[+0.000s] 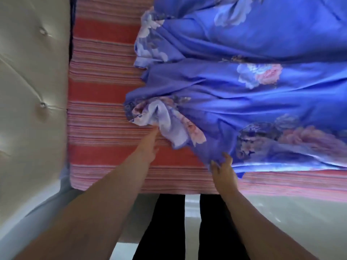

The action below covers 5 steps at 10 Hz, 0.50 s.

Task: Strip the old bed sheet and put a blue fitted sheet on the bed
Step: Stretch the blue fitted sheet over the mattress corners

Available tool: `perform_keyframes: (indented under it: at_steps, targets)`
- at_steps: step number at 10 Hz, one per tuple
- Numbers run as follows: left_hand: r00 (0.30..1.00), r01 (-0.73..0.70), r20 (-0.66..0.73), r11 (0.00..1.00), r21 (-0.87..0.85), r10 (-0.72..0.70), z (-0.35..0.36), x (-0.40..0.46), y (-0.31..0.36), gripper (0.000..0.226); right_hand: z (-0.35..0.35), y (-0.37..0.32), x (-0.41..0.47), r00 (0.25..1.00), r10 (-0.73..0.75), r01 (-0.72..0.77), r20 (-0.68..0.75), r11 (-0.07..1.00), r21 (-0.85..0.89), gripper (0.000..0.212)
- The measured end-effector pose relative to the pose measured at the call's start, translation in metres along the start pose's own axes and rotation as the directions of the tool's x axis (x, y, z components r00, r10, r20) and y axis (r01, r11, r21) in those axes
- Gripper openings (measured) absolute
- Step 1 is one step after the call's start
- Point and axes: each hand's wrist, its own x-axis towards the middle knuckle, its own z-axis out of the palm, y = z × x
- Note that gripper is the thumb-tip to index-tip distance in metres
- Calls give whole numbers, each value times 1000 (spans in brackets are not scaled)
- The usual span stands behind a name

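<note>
**Colours on the bed**

The sheet (253,102) is violet-blue, printed with large flowers in pale pink, white and light lilac, with darker navy leaf patches near some blooms. Its turned-over edge shows a paler lilac underside. The mattress (101,91) carries red bands alternating with fine pink, white and red pinstripes. The tufted headboard (32,72) is cream. The trousers (165,231) are black.
</note>
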Motion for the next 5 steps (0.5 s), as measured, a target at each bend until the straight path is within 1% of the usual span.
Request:
perform_keyframes:
  at_steps: [1, 2, 3, 4, 5]
  targets:
    - [1000, -26, -5, 999, 31, 26, -5, 29, 14, 80, 9, 16, -44, 935, 22, 123, 353, 916, -381, 42]
    - [998, -18, -55, 992, 123, 25, -3, 33, 28, 63, 17, 26, -70, 839, 33, 272, 543, 839, -471, 29]
    - [971, -40, -211, 941, 336, 116, -9, 2, 36, 39, 21, 21, -69, 780, 70, 304, 622, 826, -475, 23]
    - [881, -41, -402, 886, 461, 249, -45, -4, 25, 46, 25, 1, -55, 665, 146, 379, 732, 779, -499, 21]
    - [791, 56, -569, 898, 437, 227, -101, -28, -1, 46, 36, -14, -36, 594, 182, 488, 784, 693, -531, 30]
